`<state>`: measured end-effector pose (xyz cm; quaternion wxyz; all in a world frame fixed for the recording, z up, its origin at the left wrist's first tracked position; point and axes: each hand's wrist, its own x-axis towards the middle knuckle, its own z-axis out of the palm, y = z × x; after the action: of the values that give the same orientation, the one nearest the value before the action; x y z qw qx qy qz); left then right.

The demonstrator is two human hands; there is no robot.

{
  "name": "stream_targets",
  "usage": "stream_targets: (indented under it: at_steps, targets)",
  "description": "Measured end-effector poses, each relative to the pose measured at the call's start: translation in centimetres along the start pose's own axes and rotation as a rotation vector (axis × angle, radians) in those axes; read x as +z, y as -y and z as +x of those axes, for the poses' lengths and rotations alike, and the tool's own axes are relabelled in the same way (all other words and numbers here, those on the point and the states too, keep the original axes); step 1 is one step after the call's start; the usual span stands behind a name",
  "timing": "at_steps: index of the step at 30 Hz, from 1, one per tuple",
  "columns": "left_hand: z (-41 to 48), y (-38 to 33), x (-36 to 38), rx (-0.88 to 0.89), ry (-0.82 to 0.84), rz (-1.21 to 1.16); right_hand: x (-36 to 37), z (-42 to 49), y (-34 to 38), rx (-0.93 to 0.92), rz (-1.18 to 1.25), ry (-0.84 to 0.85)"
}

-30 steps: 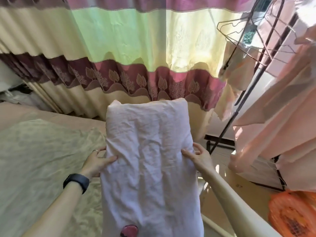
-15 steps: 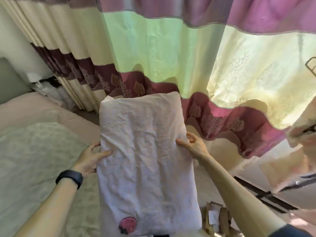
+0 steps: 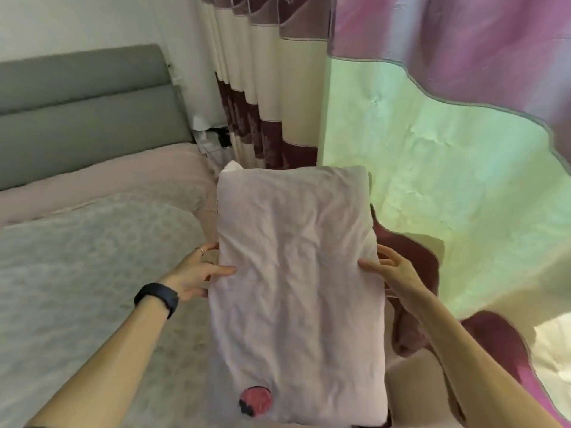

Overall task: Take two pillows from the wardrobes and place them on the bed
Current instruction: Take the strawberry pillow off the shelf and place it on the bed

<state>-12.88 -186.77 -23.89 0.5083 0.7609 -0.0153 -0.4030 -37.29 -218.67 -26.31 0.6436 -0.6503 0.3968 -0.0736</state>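
Note:
A pale pink, wrinkled pillow (image 3: 296,273) with a small red print near its lower edge hangs lengthwise in front of me. My left hand (image 3: 197,271) grips its left side, thumb on top, a black band on that wrist. Its right side is held by my right hand (image 3: 394,271), fingers spread around the edge. The bed (image 3: 77,273), covered with a pale patterned spread over a pink sheet, lies to the left, under and beside the pillow. No second pillow or wardrobe is in view.
A grey padded headboard (image 3: 83,112) stands at the back left against a white wall. Striped cream, maroon, green and pink curtains (image 3: 432,149) hang close on the right and behind the pillow. Some white clutter (image 3: 213,140) sits in the corner by the headboard.
My view has swung left: the clothes rack is gone, and the headboard and more of the bed have come into sight. Both hands keep the same hold on the pillow.

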Motion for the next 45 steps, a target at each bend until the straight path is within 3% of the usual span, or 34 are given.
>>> stream_targets:
  at_steps: [10, 16, 28, 45]
  targets:
    - [2.5, -1.1, 5.0, -0.083, -0.418, -0.262, 0.2, 19.2, 7.6, -0.031, -0.13, 0.472]
    - [3.7, -1.4, 6.4, -0.099, -0.528, -0.334, 1.3, 24.5, 10.0, -0.038, -0.172, 0.62]
    - [10.4, -5.8, 3.5, -0.076, -0.618, -0.428, 6.5, 33.4, 15.7, -0.096, -0.198, 0.666]
    - [28.3, -21.4, -17.4, 0.014, -0.77, -0.568, 31.0, 55.2, 36.4, -0.216, -0.192, 0.764]
